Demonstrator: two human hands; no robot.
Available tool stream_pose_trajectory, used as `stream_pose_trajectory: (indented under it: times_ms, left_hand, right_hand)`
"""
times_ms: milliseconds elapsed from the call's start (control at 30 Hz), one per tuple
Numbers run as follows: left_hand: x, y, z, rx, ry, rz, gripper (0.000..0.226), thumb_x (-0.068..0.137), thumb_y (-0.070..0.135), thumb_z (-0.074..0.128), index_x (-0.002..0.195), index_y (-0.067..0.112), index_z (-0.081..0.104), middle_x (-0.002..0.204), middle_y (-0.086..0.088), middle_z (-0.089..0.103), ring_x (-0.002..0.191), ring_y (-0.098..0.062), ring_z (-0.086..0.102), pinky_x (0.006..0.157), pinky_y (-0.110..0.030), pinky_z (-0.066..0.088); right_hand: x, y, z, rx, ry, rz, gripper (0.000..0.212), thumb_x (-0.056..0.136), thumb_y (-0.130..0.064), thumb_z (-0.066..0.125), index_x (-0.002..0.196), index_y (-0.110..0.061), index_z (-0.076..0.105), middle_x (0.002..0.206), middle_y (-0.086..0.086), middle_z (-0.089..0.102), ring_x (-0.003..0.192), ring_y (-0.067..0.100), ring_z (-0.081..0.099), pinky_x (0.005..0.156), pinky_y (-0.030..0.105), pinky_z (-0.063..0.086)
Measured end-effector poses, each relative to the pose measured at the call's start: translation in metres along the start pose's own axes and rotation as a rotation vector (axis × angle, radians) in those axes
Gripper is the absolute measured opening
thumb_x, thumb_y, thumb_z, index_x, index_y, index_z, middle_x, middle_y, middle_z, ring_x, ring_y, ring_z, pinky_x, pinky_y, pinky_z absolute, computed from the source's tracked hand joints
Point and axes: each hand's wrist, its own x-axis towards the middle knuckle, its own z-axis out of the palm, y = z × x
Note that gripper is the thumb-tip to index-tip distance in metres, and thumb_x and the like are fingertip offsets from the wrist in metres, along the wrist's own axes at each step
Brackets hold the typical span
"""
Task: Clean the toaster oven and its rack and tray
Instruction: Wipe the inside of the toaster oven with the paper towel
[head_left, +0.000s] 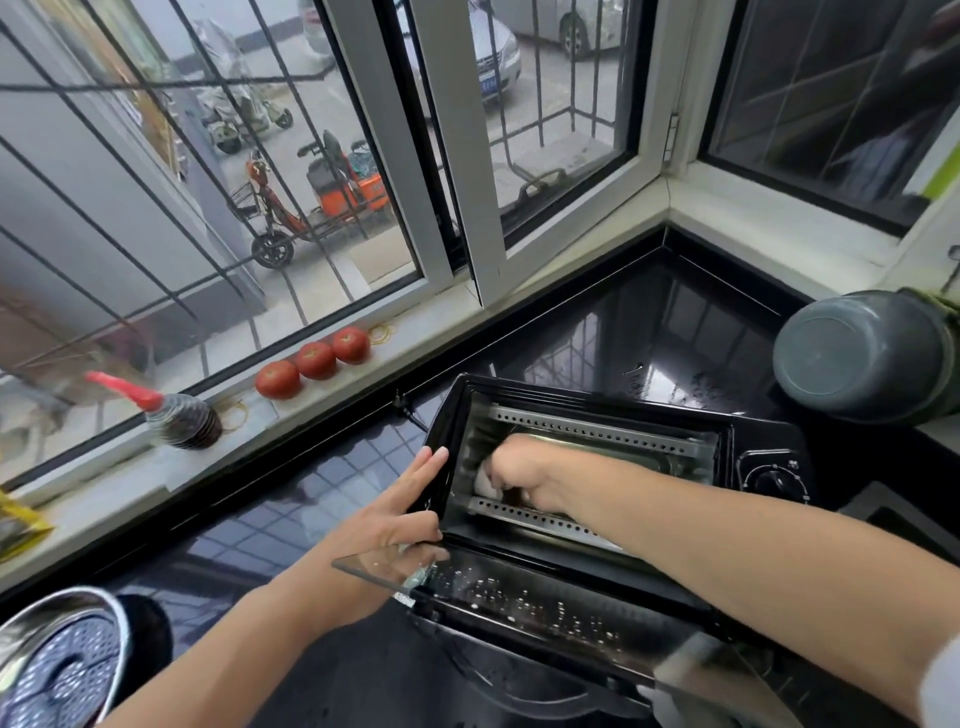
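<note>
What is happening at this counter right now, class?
A person is cleaning a black toaster oven on a dark counter. Its glass door hangs open. The right hand is inside, gripping a white cloth against the cavity. The left hand lies flat on the oven's left side, steadying it.

A black toaster oven sits on the dark counter, its glass door folded down, with what looks like a white cloth inside.

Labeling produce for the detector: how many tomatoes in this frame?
3. Round red tomatoes in a row on the pale windowsill: the nearest, the middle one, the farthest. None seems hidden.
</note>
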Motion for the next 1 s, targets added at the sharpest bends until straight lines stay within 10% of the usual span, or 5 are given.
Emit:
stream_pose_trajectory:
  times_ms: [167,367,733,833,1000]
  left_hand:
    - [0.001,-0.002,-0.001,-0.002,-0.029,0.016,0.023,0.103,0.024,0.063,0.082,0.015,0.059,0.173,0.009,0.0,0.159,-0.011,-0.005,0.116,-0.015,0.024]
    - [0.001,-0.009,0.006,-0.06,-0.019,-0.009,0.019,0.101,0.02,0.066,0.086,0.011,0.059,0.173,0.012,0.001,0.159,-0.01,-0.002,0.118,-0.037,0.035]
    - [0.004,-0.015,0.012,-0.084,0.053,0.03,0.02,0.1,0.02,0.067,0.084,0.007,0.062,0.172,0.017,0.003,0.16,-0.014,0.002,0.112,-0.037,0.045]
    - [0.001,-0.006,0.006,-0.023,0.014,0.015,0.02,0.1,0.018,0.068,0.083,0.013,0.059,0.171,0.02,-0.002,0.159,-0.01,-0.002,0.114,-0.025,0.037]
    - [0.004,-0.002,0.0,-0.082,-0.023,-0.004,0.025,0.102,0.024,0.065,0.082,0.01,0.058,0.173,0.01,0.002,0.159,-0.01,-0.005,0.12,-0.031,0.028]
  right_hand:
    - [-0.02,-0.004,0.001,0.57,-0.017,0.097,0.04,0.076,0.022,0.017,0.071,0.001,0.051,0.072,0.014,0.053,0.068,0.027,0.056,0.095,0.037,0.054]
    - [0.022,-0.005,0.002,0.545,0.105,0.159,0.032,0.047,0.014,0.03,0.072,0.002,0.046,0.077,0.018,0.045,0.062,0.029,0.047,0.041,0.022,0.046]
    - [0.074,0.024,-0.006,0.404,0.073,0.267,0.029,0.089,0.016,0.036,0.105,0.004,0.057,0.134,0.018,0.053,0.114,0.03,0.057,0.044,0.027,0.055]
    - [0.039,0.006,0.006,0.523,0.05,0.248,0.032,0.088,0.021,0.038,0.073,0.001,0.057,0.106,0.015,0.059,0.108,0.031,0.061,0.069,0.027,0.06]
    - [-0.008,-0.01,0.014,0.558,-0.113,0.132,0.036,0.088,0.021,0.035,0.064,0.001,0.052,0.072,0.014,0.053,0.066,0.022,0.056,0.053,0.016,0.052]
